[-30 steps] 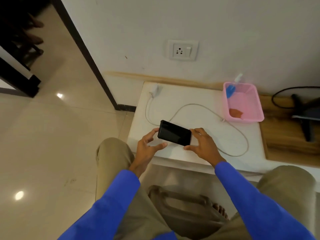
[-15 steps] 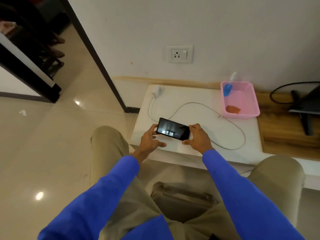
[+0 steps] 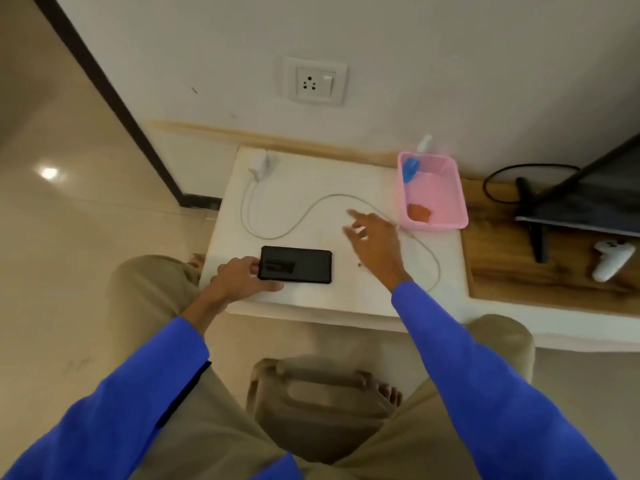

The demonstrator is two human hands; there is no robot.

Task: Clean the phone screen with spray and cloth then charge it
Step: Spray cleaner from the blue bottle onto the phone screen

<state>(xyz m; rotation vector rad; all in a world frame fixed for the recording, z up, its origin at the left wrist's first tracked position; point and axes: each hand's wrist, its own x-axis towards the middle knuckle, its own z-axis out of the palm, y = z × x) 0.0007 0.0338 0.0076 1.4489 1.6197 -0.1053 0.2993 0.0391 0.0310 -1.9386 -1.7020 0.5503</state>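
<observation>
A black phone (image 3: 300,264) lies flat, screen up, near the front edge of the white table (image 3: 311,174). My left hand (image 3: 239,277) holds its left end, thumb and fingers curled round the edge. My right hand (image 3: 375,242) hovers over the table right of the phone, fingers spread, holding nothing, close to the white charging cable (image 3: 304,216). The cable runs to a white charger (image 3: 260,163) at the table's back left. A pink basket (image 3: 446,199) at the back right holds a blue-capped spray bottle (image 3: 412,166) and an orange cloth (image 3: 419,213).
A wall socket (image 3: 314,82) sits above the table. To the right, a wooden shelf (image 3: 502,271) carries a monitor (image 3: 595,195) on a black stand, a black cable and a white controller (image 3: 611,259). A stool (image 3: 322,396) stands between my knees.
The phone went from being held up in both hands to lying flat on the table. My right hand let go and moved right toward the basket; my left hand stayed on the phone's end.
</observation>
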